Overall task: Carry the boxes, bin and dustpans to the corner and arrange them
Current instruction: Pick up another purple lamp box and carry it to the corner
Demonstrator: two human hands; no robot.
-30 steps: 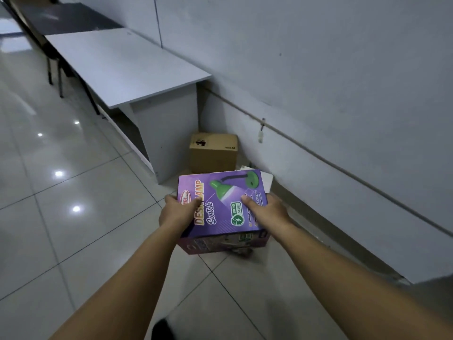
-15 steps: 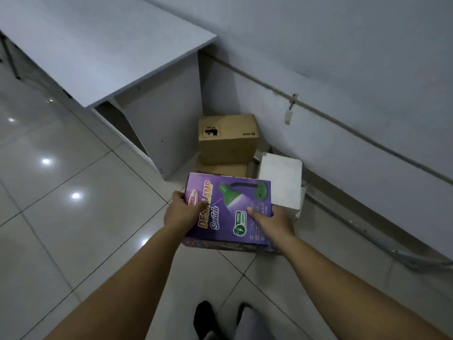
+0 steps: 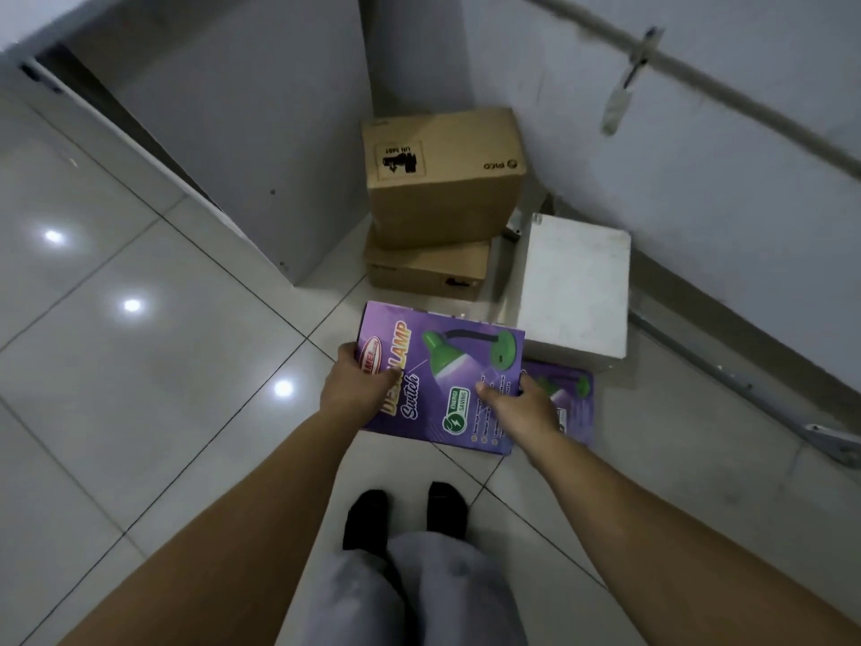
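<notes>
Standing with both arms stretched out, the person holds a purple desk-lamp box (image 3: 438, 384) flat between two hands above the tiled floor (image 3: 153, 366). The left hand (image 3: 356, 389) grips the box's left edge, thumb curled over the printed top near the red logo; the right hand (image 3: 524, 405) clasps the right edge, thumb lying on the top face and the other fingers tucked beneath, out of sight. Just under and to the right of it, a second purple lamp box (image 3: 575, 403) lies on the floor, partly covered by the held one and the right hand. Beyond that sits a white box (image 3: 575, 286), close to the wall (image 3: 699, 188). In the corner, a brown cardboard box (image 3: 442, 179) is stacked on a flatter brown box (image 3: 426, 270), wedged between the wall and the grey side panel of a desk (image 3: 242, 132). A cable conduit (image 3: 745, 100) runs slanting along the wall, with a small tag hanging from it. Below the arms, two dark shoes (image 3: 405, 510) and light grey trousers (image 3: 410, 594) show against the tiles.
</notes>
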